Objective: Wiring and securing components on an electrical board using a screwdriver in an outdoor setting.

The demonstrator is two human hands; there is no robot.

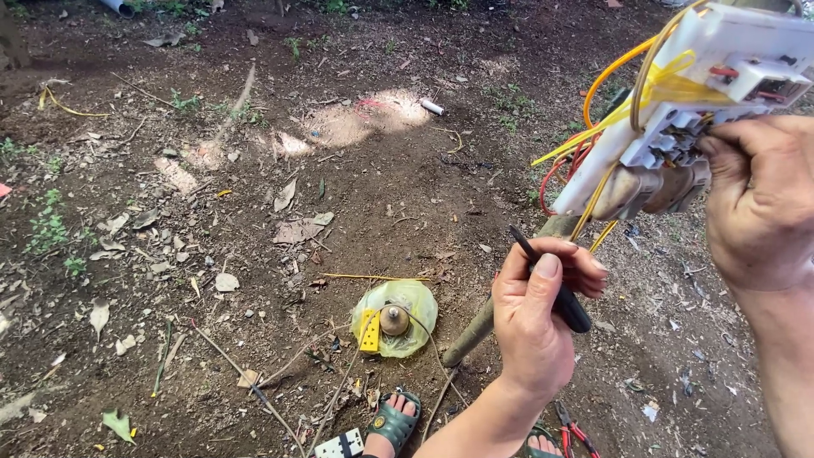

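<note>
The right hand (757, 199), closest to the lens at the right edge, is clenched around the lower end of a white plastic switch board (678, 110) held up in the air at the upper right, its back turned to view. Looped yellow, orange and red wires (604, 119) spill from its underside, and grey terminal blocks sit along it; its top corner runs out of frame. The left hand (543, 318), lower and nearer the middle, grips a slim black-handled screwdriver (551, 284) between thumb and fingers, tip pointing up-left toward the wires. The tip's exact shape is too small to tell. Below on the bare dirt lie a yellowish plastic bag (398, 318) holding a round brown object, and red-handled pliers (575, 434) partly cut off beside a green sandal (394, 421).
</note>
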